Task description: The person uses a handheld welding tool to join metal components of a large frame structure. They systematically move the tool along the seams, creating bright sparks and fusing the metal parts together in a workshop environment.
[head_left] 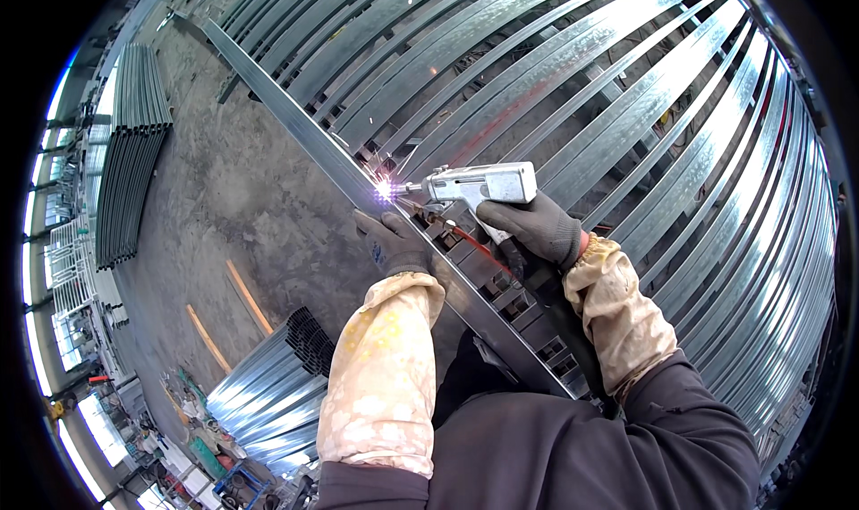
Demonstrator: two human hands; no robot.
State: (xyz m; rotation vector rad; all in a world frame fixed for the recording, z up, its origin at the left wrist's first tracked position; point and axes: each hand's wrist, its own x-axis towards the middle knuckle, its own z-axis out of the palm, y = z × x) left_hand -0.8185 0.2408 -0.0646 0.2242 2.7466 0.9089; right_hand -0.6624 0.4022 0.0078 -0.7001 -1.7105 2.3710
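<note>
My gloved right hand (542, 227) is closed around the grip of a silver-white welding gun (483, 183). The gun points left, and its nozzle meets a bright violet-white glow with flying sparks (385, 190) on a long galvanized steel rail (300, 143). My gloved left hand (394, 243) lies against that rail just below the glow, its fingers stretched out and apart. Many parallel galvanized steel bars (501, 121) run from the rail toward the upper right. Beneath my right hand hang a dark cable and a red hose (479, 246). Pale patterned sleeves cover both forearms.
Left of the rail lies a grey concrete floor (233, 197). A stack of steel profiles (134, 152) stands at far left, with another bundle of tubes (277, 389) at lower left. Two wooden strips (249, 297) lie beside that bundle. Clutter lines the lower-left wall.
</note>
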